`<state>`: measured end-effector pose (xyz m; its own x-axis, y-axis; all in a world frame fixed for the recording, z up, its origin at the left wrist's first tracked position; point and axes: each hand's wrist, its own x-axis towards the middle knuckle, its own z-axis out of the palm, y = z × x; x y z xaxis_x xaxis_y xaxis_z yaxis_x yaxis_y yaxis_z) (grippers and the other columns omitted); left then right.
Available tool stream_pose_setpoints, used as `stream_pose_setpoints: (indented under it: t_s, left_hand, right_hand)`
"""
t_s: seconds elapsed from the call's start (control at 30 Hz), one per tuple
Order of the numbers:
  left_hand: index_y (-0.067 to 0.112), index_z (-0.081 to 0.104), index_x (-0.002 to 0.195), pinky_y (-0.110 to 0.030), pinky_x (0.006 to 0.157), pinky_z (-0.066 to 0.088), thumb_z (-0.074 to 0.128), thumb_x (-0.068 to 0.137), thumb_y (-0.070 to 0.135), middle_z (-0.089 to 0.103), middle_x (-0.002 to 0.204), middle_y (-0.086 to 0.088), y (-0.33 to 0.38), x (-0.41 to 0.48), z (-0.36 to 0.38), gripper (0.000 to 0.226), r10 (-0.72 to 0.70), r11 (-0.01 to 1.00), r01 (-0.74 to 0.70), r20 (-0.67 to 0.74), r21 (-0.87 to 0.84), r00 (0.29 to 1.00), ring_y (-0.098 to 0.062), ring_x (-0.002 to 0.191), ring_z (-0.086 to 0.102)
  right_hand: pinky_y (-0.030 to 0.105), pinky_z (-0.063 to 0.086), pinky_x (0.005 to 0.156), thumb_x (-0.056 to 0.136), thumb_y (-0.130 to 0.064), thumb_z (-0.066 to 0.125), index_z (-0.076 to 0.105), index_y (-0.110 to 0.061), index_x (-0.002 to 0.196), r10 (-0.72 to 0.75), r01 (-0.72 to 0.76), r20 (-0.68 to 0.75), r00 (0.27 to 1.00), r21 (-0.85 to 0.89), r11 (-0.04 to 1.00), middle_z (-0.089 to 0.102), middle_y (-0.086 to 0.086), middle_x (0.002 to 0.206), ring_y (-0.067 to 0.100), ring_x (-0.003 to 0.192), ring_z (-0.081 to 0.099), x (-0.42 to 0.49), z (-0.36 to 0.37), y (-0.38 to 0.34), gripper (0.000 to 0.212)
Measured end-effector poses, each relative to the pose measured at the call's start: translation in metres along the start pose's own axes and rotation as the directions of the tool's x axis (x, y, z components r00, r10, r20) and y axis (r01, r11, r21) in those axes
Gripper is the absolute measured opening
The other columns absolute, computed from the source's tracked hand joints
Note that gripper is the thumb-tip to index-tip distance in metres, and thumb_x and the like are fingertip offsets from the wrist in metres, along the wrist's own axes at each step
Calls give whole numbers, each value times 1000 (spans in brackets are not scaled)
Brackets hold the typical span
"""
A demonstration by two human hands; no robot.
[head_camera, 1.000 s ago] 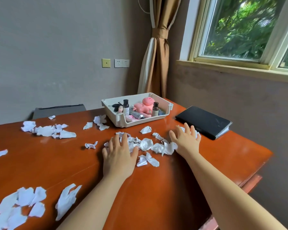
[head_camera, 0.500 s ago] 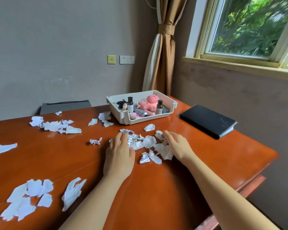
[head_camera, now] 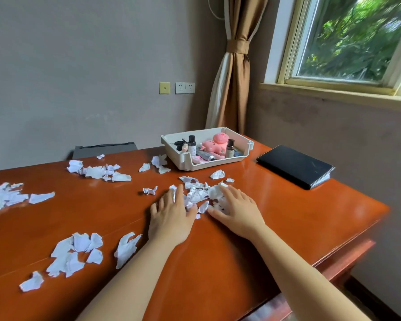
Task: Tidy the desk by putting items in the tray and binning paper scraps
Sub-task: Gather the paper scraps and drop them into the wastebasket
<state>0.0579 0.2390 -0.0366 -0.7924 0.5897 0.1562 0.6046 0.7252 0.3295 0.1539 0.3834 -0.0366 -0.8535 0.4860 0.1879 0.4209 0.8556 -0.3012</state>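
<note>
White paper scraps: heap on counter, just in front of tray; left hand flat against heap's left side, fingers straight, grasping nothing; right hand set against its right side, fingers relaxed, likewise empty. Probably featherlight, limp, easily scattered; best scooped from both sides, underneath.

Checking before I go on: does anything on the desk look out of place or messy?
Yes. Torn paper scraps litter the desk: a pile between the left hand and right hand, a far-left cluster and a near-left cluster. The black notebook lies outside the tray, near the right edge. Nothing looks spilled or broken.
</note>
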Motion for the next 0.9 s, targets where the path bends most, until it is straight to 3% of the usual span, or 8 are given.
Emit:
stream_pose_setpoints:
  t_s: [0.13,0.27,0.57,0.73,0.9]
  left_hand:
    - [26,15,149,-42,116,17,33,98,43,21,156,1,-3,11,-1,57,94,996,-94,16,-12,995,-20,144,19]
    - [24,34,140,-35,111,26,35,100,30,37,146,2,-6,15,1,41,140,990,-140,-41,-13,989,-18,135,30]
    - [16,40,137,-30,104,36,35,100,17,44,139,-4,-5,15,-1,37,90,990,-101,-113,-95,989,-20,128,38]
    - [12,40,138,-25,84,49,35,100,14,54,131,-7,-5,13,-6,37,-33,986,4,-172,-167,984,-20,114,56]
    - [13,43,132,-23,65,43,33,101,21,60,120,-4,0,9,-10,34,-19,999,12,-217,-37,976,-18,100,62]
  right_hand:
    - [35,29,110,89,-51,50,26,-27,146,-69,70,-19,997,75,995,39,0,148,22,136,34,3,4,-9,66]
    - [36,35,103,92,-42,51,33,-26,142,-47,51,-60,997,70,996,45,1,140,24,126,40,15,7,-8,55]
    - [32,43,86,92,-23,53,51,-18,128,-69,88,-140,988,135,987,53,5,121,25,110,52,17,8,-9,36]
    - [36,49,85,94,-20,51,39,-21,137,-51,81,-191,980,148,986,54,4,130,27,107,60,7,2,-12,45]
    - [38,53,74,97,-17,43,41,-21,131,51,-11,-262,964,154,988,68,7,107,30,91,64,4,0,-14,34]
